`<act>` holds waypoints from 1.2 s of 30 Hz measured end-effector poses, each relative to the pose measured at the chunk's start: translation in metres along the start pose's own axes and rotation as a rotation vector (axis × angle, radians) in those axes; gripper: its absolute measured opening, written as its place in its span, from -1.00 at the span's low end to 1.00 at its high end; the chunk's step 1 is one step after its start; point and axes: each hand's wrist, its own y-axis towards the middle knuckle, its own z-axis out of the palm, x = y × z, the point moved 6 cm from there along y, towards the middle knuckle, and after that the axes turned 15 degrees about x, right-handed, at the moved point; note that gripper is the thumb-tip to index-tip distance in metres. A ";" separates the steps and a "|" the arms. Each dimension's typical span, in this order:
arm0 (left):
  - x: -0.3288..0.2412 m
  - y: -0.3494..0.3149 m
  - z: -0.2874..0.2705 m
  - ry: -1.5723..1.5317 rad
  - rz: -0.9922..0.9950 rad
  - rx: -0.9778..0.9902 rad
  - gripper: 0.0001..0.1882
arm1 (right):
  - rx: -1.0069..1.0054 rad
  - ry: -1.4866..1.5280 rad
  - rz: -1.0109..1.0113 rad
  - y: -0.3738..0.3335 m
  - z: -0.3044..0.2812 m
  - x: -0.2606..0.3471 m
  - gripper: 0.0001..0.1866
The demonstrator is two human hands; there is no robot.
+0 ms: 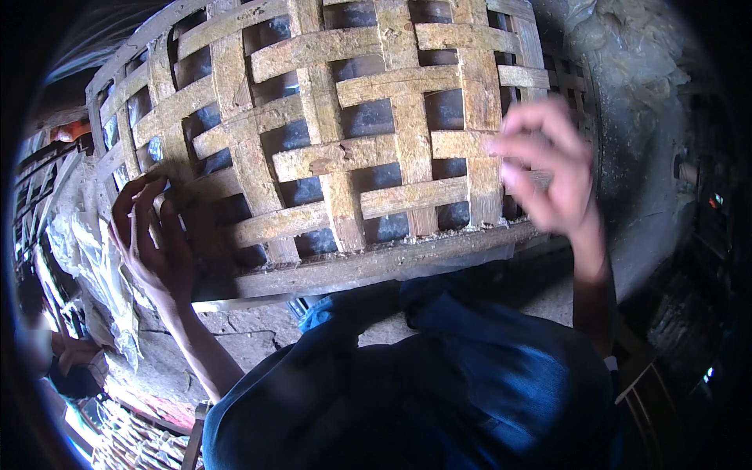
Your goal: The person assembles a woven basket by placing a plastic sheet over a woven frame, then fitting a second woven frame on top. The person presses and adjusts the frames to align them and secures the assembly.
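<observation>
In front of me lies a large lattice panel [329, 160] woven from flat, rough, tan strips, with square gaps between them. Its near side ends in a straight wooden edge [376, 262]. Over the panel's lower left corner, my left hand [153, 243] rests with its fingers stretched apart on the strips, partly in shadow. My right hand [552, 168] is over the right side, blurred by motion; its fingers are bent but apart, and nothing shows between them. Whether the right fingertips touch the strips, I cannot tell. Dark, greyish material shows through the gaps.
Crumpled clear plastic sheeting [627, 47] lies at the far right, and more plastic [98, 274] hangs at the left. Another person's hand [74, 352] shows at the left rim. Thin slats [141, 439] lie at the lower left. My blue clothing fills the bottom.
</observation>
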 end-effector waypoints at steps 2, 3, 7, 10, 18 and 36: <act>-0.004 0.002 0.001 -0.008 -0.003 0.000 -0.78 | 0.082 0.053 -0.041 -0.020 0.010 0.026 -0.69; -0.001 0.001 -0.003 0.054 0.001 0.011 -0.77 | 0.098 0.051 -0.036 -0.028 0.018 0.031 -0.69; -0.001 0.002 -0.003 0.009 0.003 0.035 -0.77 | 0.147 0.018 -0.010 -0.044 0.040 0.033 -0.70; 0.001 0.001 0.000 0.012 0.043 0.025 -0.76 | 0.126 0.032 -0.024 -0.045 0.043 0.030 -0.73; -0.009 0.001 -0.005 0.036 -0.005 0.023 -0.70 | 0.097 0.081 -0.040 -0.052 0.038 0.020 -0.76; -0.006 0.000 -0.003 -0.051 -0.037 0.030 -0.74 | -0.126 0.403 0.124 -0.062 0.019 0.000 -0.95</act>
